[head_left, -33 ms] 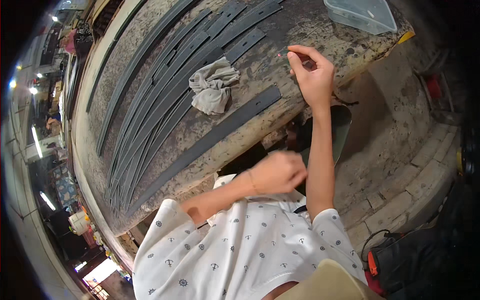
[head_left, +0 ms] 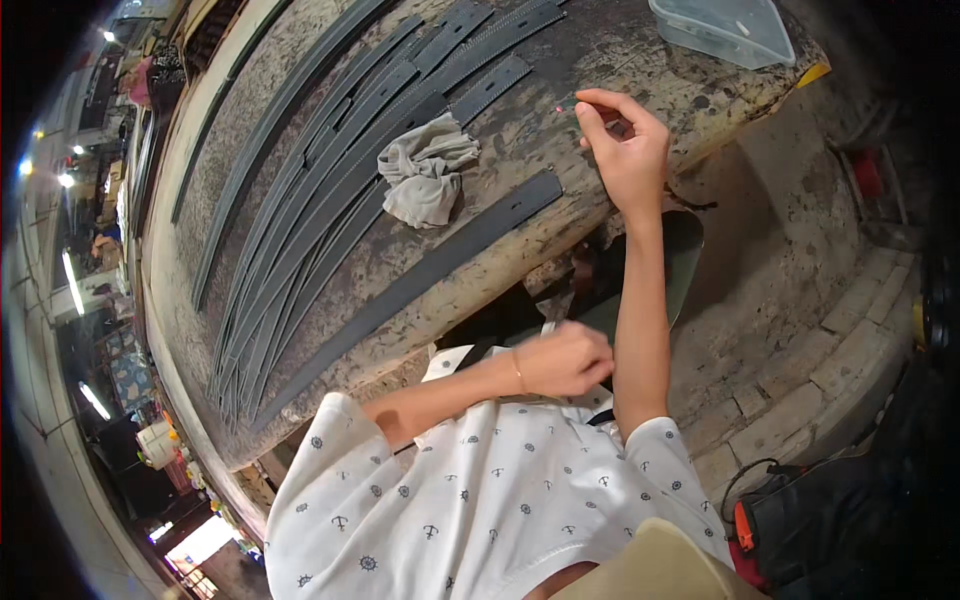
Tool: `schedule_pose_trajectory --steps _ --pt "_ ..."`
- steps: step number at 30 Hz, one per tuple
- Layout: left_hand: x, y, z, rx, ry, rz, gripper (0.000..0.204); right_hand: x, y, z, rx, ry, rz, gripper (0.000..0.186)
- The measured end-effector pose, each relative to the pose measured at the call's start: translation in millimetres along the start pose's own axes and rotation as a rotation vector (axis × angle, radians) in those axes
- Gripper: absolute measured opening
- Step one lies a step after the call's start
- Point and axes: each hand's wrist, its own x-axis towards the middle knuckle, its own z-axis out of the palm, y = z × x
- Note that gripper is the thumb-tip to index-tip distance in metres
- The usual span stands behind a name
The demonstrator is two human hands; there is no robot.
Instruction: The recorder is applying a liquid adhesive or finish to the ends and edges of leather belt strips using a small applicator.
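My right hand is raised at the right of the worktable, thumb and forefinger pinched on a small thin thing, too small to name, near a tiny pink speck. My left hand is curled beside my right forearm, below the table edge; what it holds, if anything, is hidden. A long dark grey strap lies along the near edge. A crumpled grey cloth sits between it and many curved grey straps with stitched ends.
The stained table has a clear plastic tub at its far right corner. A green panel is below the edge, over a paved floor. A dark bag with red parts is at lower right. Lit workshop shelves line the left.
My left hand has moved slightly down. My right hand and the things on the table are nearly unchanged.
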Motion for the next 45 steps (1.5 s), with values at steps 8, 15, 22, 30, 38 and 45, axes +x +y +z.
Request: schedule_pose_trajectory --steps 8,15,22,30,38,45 --pt "15.0 -29.6 129.6 -1.915 -0.449 -0.712 0.060 20.3 14.5 -8.1 0.103 -0.134 0.017 0.018" --pt "3.4 42.5 82.7 -2.348 -0.210 -1.029 0.092 28.1 -6.4 -11.0 0.191 -0.213 0.166 0.014" --pt "-6.9 37.2 -114.9 0.641 0.770 -0.015 0.024 18.4 21.2 -20.8 0.109 -0.168 -0.040 0.019" --pt "-12.7 -3.5 -111.2 0.631 0.679 -0.255 0.017 17.0 14.8 -10.8 -0.025 -0.196 -0.128 0.018" --pt "-7.3 -17.7 -132.0 0.865 0.847 -0.132 0.029 19.4 23.1 -15.8 -0.050 -0.194 -0.136 0.018" --pt "24.1 -21.1 -118.4 0.597 0.882 -0.137 0.022 14.7 19.2 -16.5 -0.110 -0.203 -0.101 0.017"
